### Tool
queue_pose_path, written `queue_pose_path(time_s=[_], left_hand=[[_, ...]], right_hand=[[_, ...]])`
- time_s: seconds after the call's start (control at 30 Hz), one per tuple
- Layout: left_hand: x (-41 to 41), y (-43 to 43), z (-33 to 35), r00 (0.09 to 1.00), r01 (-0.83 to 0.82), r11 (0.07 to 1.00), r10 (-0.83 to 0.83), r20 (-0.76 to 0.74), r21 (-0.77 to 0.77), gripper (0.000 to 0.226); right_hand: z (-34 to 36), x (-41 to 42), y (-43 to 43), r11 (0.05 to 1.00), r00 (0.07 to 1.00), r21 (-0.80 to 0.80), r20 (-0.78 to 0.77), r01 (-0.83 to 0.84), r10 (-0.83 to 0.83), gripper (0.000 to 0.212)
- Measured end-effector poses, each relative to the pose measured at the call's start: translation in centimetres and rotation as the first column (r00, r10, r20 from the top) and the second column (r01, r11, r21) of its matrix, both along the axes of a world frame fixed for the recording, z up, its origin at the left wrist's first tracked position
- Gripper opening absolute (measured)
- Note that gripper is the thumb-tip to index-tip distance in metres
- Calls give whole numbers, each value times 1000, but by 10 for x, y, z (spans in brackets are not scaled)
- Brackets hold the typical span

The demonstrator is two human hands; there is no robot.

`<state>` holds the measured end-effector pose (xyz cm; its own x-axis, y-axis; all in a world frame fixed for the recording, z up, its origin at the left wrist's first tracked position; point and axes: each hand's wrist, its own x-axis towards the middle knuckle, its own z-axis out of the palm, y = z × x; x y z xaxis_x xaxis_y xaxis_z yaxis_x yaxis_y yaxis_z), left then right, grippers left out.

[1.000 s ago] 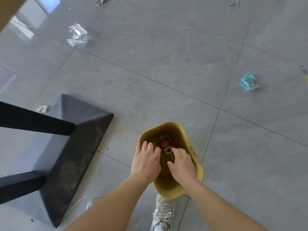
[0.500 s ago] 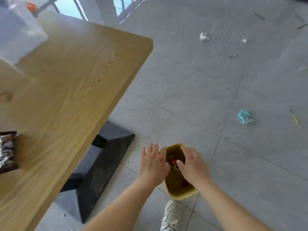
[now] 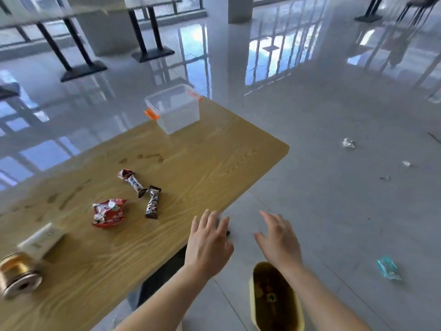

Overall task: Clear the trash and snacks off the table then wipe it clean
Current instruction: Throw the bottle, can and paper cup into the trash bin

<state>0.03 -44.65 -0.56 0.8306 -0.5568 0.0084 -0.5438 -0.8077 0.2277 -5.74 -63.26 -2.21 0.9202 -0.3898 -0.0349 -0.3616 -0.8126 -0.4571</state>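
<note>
Down by your wrists, on the floor, the yellow bin (image 3: 252,299) holds wrappers. Your left hand (image 3: 207,247) and right hand (image 3: 278,244) hover near the bench (image 3: 202,163) edge, fingers (image 3: 205,220) spread, holding nothing. Farther along the bench lie a red snack bag (image 3: 108,212), two chocolate bars (image 3: 152,203), then a clear box (image 3: 176,113).

Gold tin (image 3: 19,275) and white packet (image 3: 40,240) are blurred; contents of the bin (image 3: 251,295) indistinct.

on table (image 3: 214,163): tub (image 3: 175,111) at far end | far bar (image 3: 134,182) and near bar (image 3: 152,203) mid-table, close together | bag (image 3: 108,212) left of near bar | box (image 3: 41,238) just behind roll (image 3: 18,273), near-left | bin (image 3: 290,314) on floor right of table | wrapper (image 3: 387,268) on floor right of bin
</note>
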Motion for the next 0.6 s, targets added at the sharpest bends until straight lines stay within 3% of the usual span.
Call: queue_pose_path(time_s=[0.27,0.6], left_hand=[[21,121,40,953,-297,955,297,60,-16,64],[26,281,43,769,-638,769,639,21,-39,60]], right_hand=[[46,67,88,960,963,73,38,-270,268,55],[49,140,242,815,818,78,8,-575,576,52]])
